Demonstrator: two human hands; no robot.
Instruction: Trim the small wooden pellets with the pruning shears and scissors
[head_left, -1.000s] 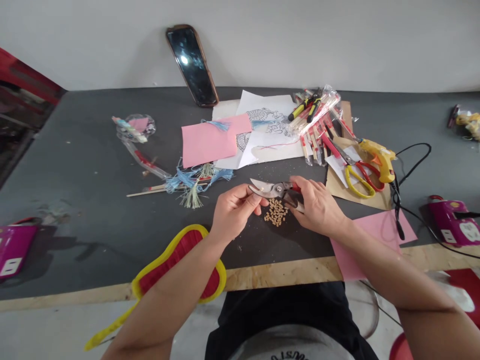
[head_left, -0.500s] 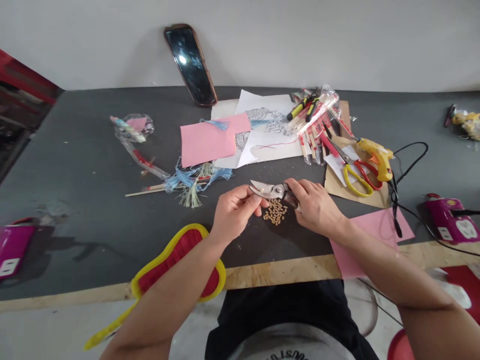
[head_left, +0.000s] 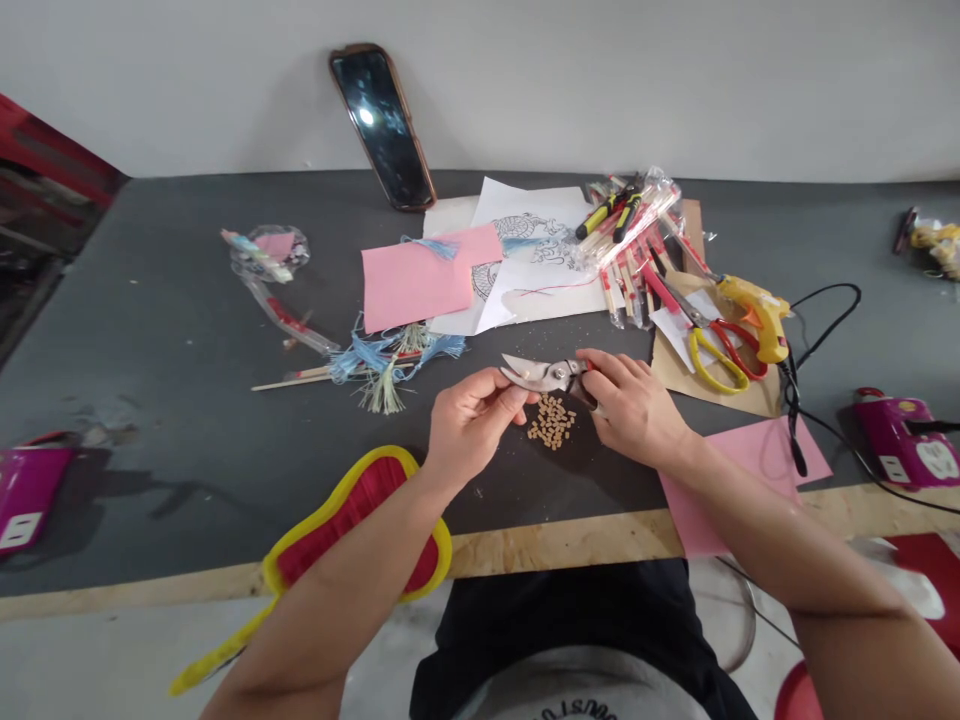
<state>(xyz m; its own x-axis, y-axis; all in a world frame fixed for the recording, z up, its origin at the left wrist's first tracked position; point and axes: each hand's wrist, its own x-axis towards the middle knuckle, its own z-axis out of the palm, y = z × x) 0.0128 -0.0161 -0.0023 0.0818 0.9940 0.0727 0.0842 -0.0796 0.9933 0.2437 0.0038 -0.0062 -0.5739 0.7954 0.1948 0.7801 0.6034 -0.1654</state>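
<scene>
My right hand (head_left: 636, 408) is closed around the handles of metal pruning shears (head_left: 551, 376), their blades pointing left. At the blades, my left hand (head_left: 474, 418) is closed in a pinch, fingertips touching the blade area. A small pale stick (head_left: 528, 373) shows between these fingers and the blades; most of it is hidden by the fingers. Directly below the shears, a pile of short tan pieces (head_left: 552, 422) lies on the dark tabletop.
Pink paper (head_left: 416, 290) and printed sheets (head_left: 540, 290) lie behind my hands. Tassels (head_left: 382, 365) are to the left, near a red fan-shaped piece with yellow trim (head_left: 345, 505). Scissors (head_left: 716, 360), a yellow glue gun (head_left: 761, 315) and cables lie right. A phone (head_left: 382, 125) leans on the wall.
The shears and my right hand have shifted very slightly, with the right fingers changing their grip on the handles. My left hand stays pinched at the blades; the pile looks the same.
</scene>
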